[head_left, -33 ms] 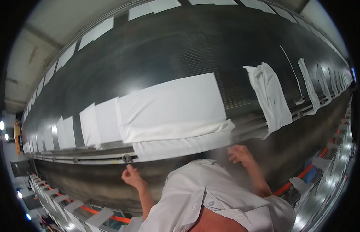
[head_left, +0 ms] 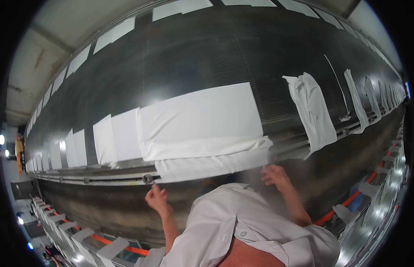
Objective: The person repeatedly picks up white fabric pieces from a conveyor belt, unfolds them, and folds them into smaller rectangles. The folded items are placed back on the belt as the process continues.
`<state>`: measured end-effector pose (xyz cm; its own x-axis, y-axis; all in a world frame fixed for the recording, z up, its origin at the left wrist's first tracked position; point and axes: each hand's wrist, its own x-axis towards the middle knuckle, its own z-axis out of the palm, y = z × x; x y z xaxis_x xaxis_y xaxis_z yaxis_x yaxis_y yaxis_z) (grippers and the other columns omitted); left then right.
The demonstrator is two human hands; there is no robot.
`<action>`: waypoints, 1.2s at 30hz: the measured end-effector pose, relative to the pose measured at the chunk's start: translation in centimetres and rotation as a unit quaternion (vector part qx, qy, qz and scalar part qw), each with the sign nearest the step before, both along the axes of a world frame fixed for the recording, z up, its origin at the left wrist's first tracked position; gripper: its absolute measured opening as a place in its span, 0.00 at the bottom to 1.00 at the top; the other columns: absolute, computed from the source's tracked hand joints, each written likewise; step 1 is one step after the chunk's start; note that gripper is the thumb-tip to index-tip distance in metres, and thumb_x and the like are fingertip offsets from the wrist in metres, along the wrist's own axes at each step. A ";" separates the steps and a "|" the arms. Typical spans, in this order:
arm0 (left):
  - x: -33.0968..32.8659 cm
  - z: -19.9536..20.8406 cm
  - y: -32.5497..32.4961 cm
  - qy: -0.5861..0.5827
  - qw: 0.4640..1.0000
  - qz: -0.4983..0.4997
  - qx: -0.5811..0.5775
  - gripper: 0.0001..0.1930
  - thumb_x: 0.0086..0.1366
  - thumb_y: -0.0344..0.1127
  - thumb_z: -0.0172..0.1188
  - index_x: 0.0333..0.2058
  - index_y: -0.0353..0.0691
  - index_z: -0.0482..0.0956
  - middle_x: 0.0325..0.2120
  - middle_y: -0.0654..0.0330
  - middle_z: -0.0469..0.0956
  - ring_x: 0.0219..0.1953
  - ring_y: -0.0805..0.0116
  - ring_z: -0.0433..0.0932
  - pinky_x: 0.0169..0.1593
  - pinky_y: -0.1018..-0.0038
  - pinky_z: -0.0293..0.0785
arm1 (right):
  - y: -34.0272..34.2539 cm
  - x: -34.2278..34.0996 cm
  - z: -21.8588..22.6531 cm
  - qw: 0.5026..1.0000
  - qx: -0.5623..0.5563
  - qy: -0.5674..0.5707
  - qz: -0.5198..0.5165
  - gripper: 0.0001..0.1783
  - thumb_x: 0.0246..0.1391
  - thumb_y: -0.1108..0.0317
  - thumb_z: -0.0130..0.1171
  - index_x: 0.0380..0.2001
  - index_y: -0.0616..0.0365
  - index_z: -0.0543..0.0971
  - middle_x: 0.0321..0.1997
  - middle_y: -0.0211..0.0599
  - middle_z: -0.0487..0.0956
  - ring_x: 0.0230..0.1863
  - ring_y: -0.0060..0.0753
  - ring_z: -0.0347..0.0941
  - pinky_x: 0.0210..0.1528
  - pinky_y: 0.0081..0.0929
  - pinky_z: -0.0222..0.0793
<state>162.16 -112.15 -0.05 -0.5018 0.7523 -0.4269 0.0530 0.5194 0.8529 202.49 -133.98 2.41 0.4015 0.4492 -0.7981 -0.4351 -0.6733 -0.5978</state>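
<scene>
- Covering the middle of the near edge of a long dark table (head_left: pixel 184 58) is a wide white cloth (head_left: pixel 200 120) – its upper part spread mostly flat, with soft creases toward the bottom and a rumpled strip laid over the metal rail (head_left: pixel 104 181) of that edge.
- The left hand (head_left: pixel 157 199), fingers bent, is at the near edge, its fingertips just beside the lower left corner of the cloth; whether they pinch the fabric, I cannot tell.
- The right hand (head_left: pixel 275 175) has loosely curled fingers with gaps between them and nothing in its grasp – it is just beside the cloth's lower right corner.
- A round metal fitting (head_left: pixel 148 179) sits on the rail, near the left hand's fingertips.
- Toward the table's left end, a smaller white piece (head_left: pixel 126 138) meets the wide cloth's left side, and further pieces follow along the near edge.
- To the right, apart from the wide cloth, a bunched white cloth (head_left: pixel 313 113) lies across the near edge, its lower end over the rail.
- Beyond it come a thin white strip (head_left: pixel 338 82) and a narrow rumpled cloth (head_left: pixel 356 100), with more narrow pieces toward the right end.
- White sheets (head_left: pixel 182 9) line the far edge.
- The person wears a light buttoned shirt (head_left: pixel 233 213); an orange bar (head_left: pixel 342 204) is visible at the lower right, well apart from the table.
</scene>
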 end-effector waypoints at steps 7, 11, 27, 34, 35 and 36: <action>2.7 -1.8 -1.6 -0.219 0.964 -0.149 0.006 0.12 0.69 0.33 0.63 0.39 0.34 0.69 0.30 0.55 0.78 0.29 0.63 0.85 0.34 0.72 0.86 | 0.6 -5.2 -2.1 0.973 0.114 0.007 -0.200 0.14 0.62 0.60 0.65 0.38 0.59 0.77 0.33 0.39 0.81 0.31 0.28 0.80 0.30 0.23 0.76; 1.1 2.2 -2.4 -0.234 0.960 -0.149 0.040 0.06 0.70 0.28 0.58 0.37 0.34 0.69 0.30 0.54 0.79 0.31 0.62 0.85 0.33 0.72 0.86 | -0.2 -5.8 3.5 0.976 0.136 0.016 -0.169 0.10 0.60 0.65 0.65 0.38 0.58 0.77 0.33 0.39 0.81 0.28 0.28 0.80 0.25 0.21 0.75; 4.9 2.2 9.3 0.307 0.750 -0.585 0.033 0.20 0.69 0.45 0.59 0.49 0.34 0.80 0.44 0.46 0.83 0.56 0.44 0.76 0.60 0.39 0.64 | 12.9 -1.0 1.3 0.848 0.146 -0.398 0.317 0.14 0.62 0.59 0.59 0.37 0.59 0.86 0.34 0.48 0.85 0.36 0.51 0.81 0.41 0.42 0.74; 5.1 -2.1 11.0 0.456 0.702 -0.547 -0.004 0.22 0.71 0.53 0.54 0.45 0.38 0.81 0.46 0.44 0.81 0.63 0.38 0.69 0.65 0.26 0.46 | 16.2 1.8 -1.9 0.781 0.010 -0.332 0.529 0.27 0.65 0.44 0.52 0.46 0.57 0.84 0.41 0.47 0.86 0.48 0.56 0.80 0.54 0.48 0.71; 5.2 -2.1 11.1 0.460 0.710 -0.533 -0.010 0.22 0.71 0.53 0.53 0.43 0.37 0.81 0.45 0.45 0.81 0.62 0.39 0.70 0.64 0.27 0.47 | 16.5 1.6 -1.9 0.748 -0.003 -0.343 0.568 0.28 0.65 0.43 0.52 0.48 0.57 0.83 0.42 0.46 0.86 0.49 0.55 0.80 0.55 0.48 0.71; 4.8 -1.7 11.3 0.475 0.703 -0.530 0.006 0.15 0.68 0.41 0.58 0.41 0.33 0.80 0.43 0.42 0.81 0.57 0.38 0.74 0.62 0.33 0.59 | 17.1 1.7 -1.7 0.732 0.007 -0.306 0.608 0.30 0.65 0.42 0.51 0.54 0.57 0.80 0.44 0.46 0.86 0.51 0.55 0.80 0.57 0.47 0.71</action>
<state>166.96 -100.85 -1.80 0.2878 0.9193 -0.2685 0.9529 -0.2470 0.1759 204.18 -116.92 0.73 -0.0213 0.7782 -0.6277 0.8339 -0.3325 -0.4405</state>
